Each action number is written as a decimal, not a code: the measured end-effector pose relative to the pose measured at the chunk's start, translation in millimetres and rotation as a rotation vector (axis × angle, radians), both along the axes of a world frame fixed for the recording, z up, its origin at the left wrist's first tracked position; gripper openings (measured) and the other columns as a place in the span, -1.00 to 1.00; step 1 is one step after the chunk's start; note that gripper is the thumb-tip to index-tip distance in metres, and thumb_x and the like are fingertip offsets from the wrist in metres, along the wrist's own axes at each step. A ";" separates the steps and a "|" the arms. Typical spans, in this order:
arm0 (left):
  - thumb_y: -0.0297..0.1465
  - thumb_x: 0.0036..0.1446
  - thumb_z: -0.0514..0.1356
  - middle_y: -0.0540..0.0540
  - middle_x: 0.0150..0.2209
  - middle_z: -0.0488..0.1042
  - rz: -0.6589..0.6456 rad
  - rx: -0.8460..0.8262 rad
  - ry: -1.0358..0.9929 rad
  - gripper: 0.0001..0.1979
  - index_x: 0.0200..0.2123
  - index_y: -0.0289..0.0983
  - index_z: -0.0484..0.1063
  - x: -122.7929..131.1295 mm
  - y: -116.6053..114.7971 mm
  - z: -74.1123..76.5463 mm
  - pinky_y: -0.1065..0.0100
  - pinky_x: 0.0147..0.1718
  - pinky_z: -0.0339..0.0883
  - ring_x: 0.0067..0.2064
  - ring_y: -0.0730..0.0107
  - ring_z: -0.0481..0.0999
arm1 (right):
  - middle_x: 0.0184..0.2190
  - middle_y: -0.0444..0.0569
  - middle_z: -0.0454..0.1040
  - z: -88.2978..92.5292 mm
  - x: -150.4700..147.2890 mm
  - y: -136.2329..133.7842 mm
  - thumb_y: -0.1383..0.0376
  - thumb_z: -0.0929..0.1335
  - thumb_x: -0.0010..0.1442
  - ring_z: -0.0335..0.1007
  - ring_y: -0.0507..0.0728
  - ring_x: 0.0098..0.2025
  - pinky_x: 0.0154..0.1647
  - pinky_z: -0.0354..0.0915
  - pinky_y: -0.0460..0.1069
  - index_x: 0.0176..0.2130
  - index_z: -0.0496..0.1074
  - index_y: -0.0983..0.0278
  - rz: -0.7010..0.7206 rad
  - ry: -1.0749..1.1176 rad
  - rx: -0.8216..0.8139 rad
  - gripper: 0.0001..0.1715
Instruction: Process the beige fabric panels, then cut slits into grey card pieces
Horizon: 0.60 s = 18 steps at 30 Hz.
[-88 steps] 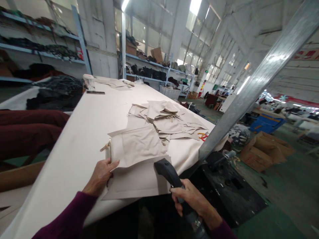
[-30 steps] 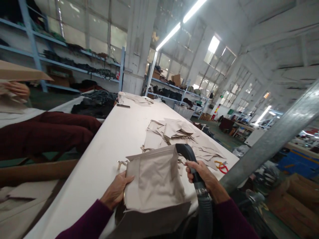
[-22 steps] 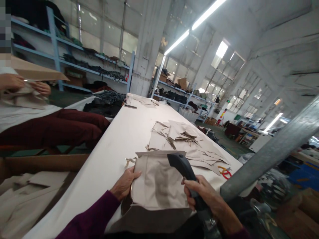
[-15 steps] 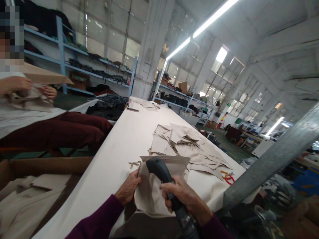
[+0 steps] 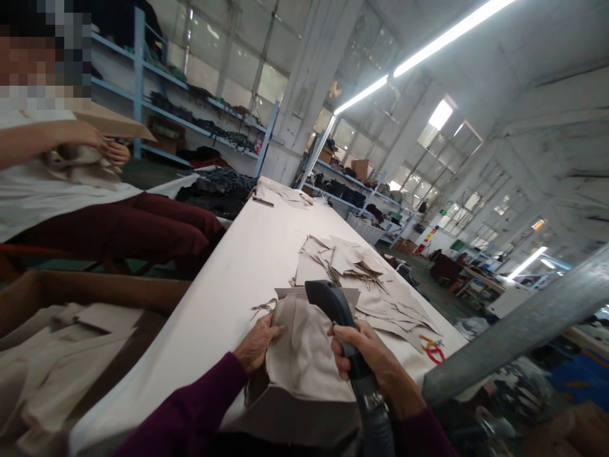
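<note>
My left hand (image 5: pixel 259 341) is closed on the left edge of a beige sewn fabric piece (image 5: pixel 302 346), thumb on top. The piece stands up in front of me at the near end of the table, its panels partly folded. My right hand (image 5: pixel 366 354) is wrapped round a black curved vacuum hose handle (image 5: pixel 330 301), its hose running down towards me. The nozzle's head lies over the upper right of the fabric; I cannot tell whether it touches. A small strip with metal hardware (image 5: pixel 262 308) sticks out beside my left fingers.
Flat beige fabric pieces (image 5: pixel 349 263) lie across the white table (image 5: pixel 228 266). Red and yellow-handled pliers (image 5: pixel 432 348) sit near its right edge, by a slanting metal post (image 5: pixel 514 324). A cardboard box (image 5: pixel 109 284) of fabric stands left. A co-worker (image 5: pixel 118 222) sits beyond it, handling beige fabric.
The view has shifted a little. The nozzle has moved right across the fabric, from its upper left part to its right side. My left hand keeps its hold, and the fabric front shows more.
</note>
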<state>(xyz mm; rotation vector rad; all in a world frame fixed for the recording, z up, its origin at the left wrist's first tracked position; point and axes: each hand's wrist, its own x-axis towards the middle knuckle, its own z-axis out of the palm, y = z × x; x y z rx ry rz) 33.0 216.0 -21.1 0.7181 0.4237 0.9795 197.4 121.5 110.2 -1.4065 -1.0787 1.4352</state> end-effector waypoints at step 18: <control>-0.50 -0.13 0.31 -0.16 -0.27 0.57 0.068 0.014 -0.003 -0.48 -0.02 -0.32 0.35 -6.2 -0.5 -2.1 0.32 -0.38 0.46 -0.39 0.27 0.55 | -0.57 -0.20 0.27 7.4 -7.7 -17.6 0.13 0.38 0.07 0.15 -0.08 -0.67 -0.69 0.15 -0.16 -0.26 0.34 0.35 0.077 -0.045 -0.022 -0.66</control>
